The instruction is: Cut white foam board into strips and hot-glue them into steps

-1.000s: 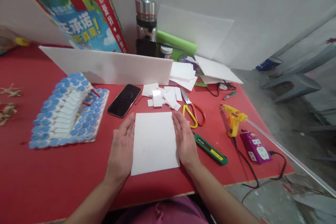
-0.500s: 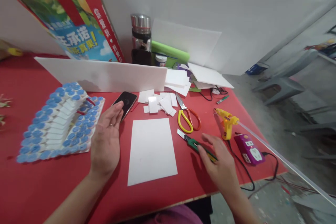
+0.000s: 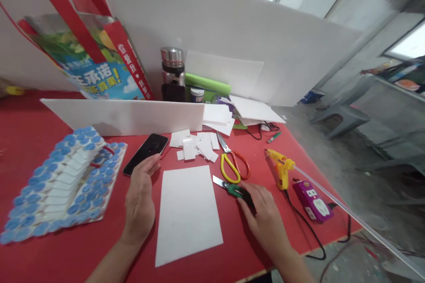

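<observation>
A white rectangular foam board sheet [image 3: 189,216] lies flat on the red table, between my hands. My right hand [image 3: 264,216], to the right of the sheet, has its thumb and fingers around the handle of a green utility knife [image 3: 236,190]. The knife's blade is out and points left toward the sheet's upper right edge; part of the handle is hidden under the hand. My left hand [image 3: 141,203] rests on its edge left of the sheet, fingers extended and holding nothing. Its fingertips are close to a black phone [image 3: 148,152].
Scissors [image 3: 232,166] and small white offcuts [image 3: 195,146] lie beyond the sheet. A yellow glue gun [image 3: 282,168] and purple power strip [image 3: 312,201] are at right. On the left sits a stepped model with blue discs [image 3: 66,181]. A long white board [image 3: 126,117] stands behind.
Both hands have left the sheet's sides. My right hand moved right and took hold of the utility knife, bringing it nearer the sheet. My left hand shifted left. The camera view tilted up.
</observation>
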Action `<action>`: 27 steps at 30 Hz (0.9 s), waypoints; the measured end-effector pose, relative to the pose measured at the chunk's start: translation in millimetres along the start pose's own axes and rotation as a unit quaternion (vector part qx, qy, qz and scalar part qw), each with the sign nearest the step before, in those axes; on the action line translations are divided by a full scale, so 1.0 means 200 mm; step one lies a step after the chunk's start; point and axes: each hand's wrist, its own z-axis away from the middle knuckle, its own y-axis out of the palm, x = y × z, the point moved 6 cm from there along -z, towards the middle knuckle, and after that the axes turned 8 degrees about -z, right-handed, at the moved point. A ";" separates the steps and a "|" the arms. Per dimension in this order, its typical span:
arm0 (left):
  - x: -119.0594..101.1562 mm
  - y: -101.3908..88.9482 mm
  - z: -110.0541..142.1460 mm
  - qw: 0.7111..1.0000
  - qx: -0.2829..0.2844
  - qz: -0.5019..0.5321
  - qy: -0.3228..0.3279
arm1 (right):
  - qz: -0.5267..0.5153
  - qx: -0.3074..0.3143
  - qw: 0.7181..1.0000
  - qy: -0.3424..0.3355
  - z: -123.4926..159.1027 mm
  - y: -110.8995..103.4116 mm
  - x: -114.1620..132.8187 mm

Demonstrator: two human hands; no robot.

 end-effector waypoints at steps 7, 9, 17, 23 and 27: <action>0.02 -0.01 -0.01 0.999 -0.004 -0.035 -0.033 | -0.059 -0.054 0.996 -0.030 -0.19 -0.02 0.12; 0.02 -0.01 -0.01 0.998 -0.004 -0.050 -0.046 | -0.086 -0.064 0.994 -0.032 -0.25 -0.02 0.15; 0.03 -0.02 -0.02 0.996 0.003 -0.058 -0.075 | -0.438 -0.095 0.866 0.221 -0.51 0.02 0.10; 0.06 -0.01 -0.03 0.996 0.014 -0.044 -0.076 | -0.684 -0.210 0.552 0.428 -0.86 0.16 -0.20; 0.05 -0.02 -0.04 0.991 0.030 -0.128 -0.021 | -0.652 -0.251 0.541 0.467 -1.06 0.21 -0.39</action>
